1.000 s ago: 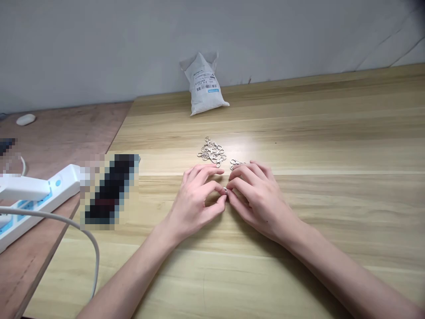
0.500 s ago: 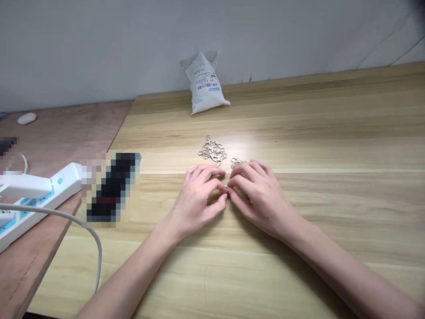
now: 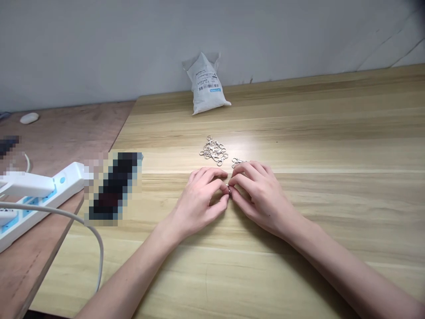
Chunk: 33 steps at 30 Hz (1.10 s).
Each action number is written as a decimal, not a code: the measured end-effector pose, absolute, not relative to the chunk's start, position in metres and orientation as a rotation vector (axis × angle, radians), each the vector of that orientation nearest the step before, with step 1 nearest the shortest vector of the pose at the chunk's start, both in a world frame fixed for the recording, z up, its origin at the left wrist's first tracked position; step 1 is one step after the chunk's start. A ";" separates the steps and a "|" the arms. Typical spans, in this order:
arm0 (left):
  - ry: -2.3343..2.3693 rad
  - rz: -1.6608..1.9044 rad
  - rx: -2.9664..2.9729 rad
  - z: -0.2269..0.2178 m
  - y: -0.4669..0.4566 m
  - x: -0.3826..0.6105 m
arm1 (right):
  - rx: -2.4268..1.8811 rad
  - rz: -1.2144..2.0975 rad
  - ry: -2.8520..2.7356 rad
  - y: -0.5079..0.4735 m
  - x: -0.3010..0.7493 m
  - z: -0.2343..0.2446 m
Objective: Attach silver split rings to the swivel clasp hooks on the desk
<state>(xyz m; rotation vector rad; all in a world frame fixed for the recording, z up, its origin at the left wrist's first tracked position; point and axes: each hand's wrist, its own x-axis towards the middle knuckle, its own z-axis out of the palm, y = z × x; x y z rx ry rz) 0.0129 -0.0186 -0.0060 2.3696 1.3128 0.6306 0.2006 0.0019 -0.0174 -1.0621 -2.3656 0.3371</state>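
Note:
Between my two hands is a small silvery metal clasp (image 3: 229, 190), mostly covered by fingertips. My left hand (image 3: 202, 197) pinches it from the left with thumb and forefinger. From the other side, the thumb and forefinger of my right hand (image 3: 260, 192) press on it too. Beyond the fingers lies a loose pile of silvery swivel clasps with rings (image 3: 212, 150). A smaller group of clasps (image 3: 237, 162) sits just behind my right hand, partly hidden by it.
A white plastic packet (image 3: 207, 86) with a printed label stands near the wall. On the left are a white power strip (image 3: 71, 177), a grey cable (image 3: 99, 248), a blurred-out dark object (image 3: 114, 186) and a small white rounded object (image 3: 29, 118). The wooden tabletop (image 3: 348, 177) extends rightward.
Hardly anything differs. Both hands keep their pinch on the metal clasp, with only slight finger movement. The whole view has shifted a little.

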 end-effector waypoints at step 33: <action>1.298 0.574 2.367 -0.006 -0.018 0.012 | -1.023 0.389 -2.383 0.005 0.202 -0.017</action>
